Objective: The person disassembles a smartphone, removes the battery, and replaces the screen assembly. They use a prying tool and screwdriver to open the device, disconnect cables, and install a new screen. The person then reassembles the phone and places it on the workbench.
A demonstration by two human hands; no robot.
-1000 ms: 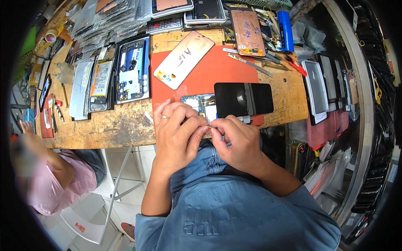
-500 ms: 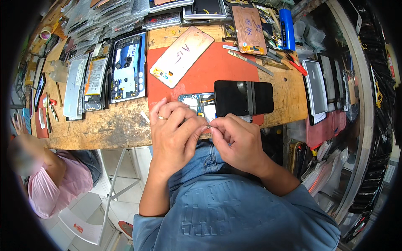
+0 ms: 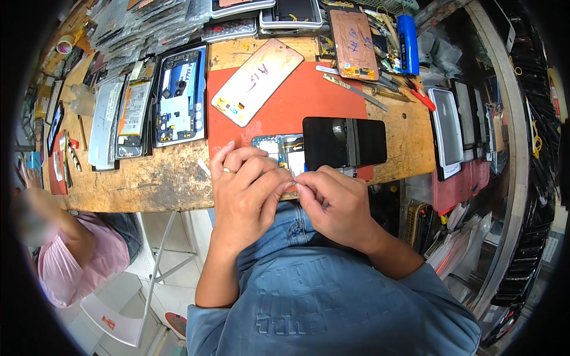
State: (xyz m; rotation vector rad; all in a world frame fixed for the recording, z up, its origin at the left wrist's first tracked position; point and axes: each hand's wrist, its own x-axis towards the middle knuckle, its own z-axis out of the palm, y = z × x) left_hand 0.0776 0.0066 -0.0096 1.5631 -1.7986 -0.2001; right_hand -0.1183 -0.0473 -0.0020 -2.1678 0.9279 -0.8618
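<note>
Over the bench's front edge my left hand (image 3: 248, 190) and my right hand (image 3: 332, 199) meet at their fingertips. Each is closed in a pinch around something very small, mostly hidden by the fingers, so its kind cannot be made out. Just beyond them lies an opened phone (image 3: 271, 145), its blue circuit board and inner parts showing. A black phone screen (image 3: 325, 142) rests over that phone's right side, with a dark grey strip (image 3: 352, 142) running across it. All of this is on a red-orange mat (image 3: 320, 89).
A pale screen panel (image 3: 258, 80) lies on the mat. To the left stand a disassembled phone in a tray (image 3: 178, 98) and a battery assembly (image 3: 135, 110). Tweezers (image 3: 356, 90), red-handled pliers (image 3: 423, 99) and a blue cylinder (image 3: 407, 44) are at right. Another person (image 3: 80, 255) sits at left.
My fingertips have shifted slightly and closed tighter, covering more of the tiny thing between them. The view has moved a little; the phone, screen and tools lie as before.
</note>
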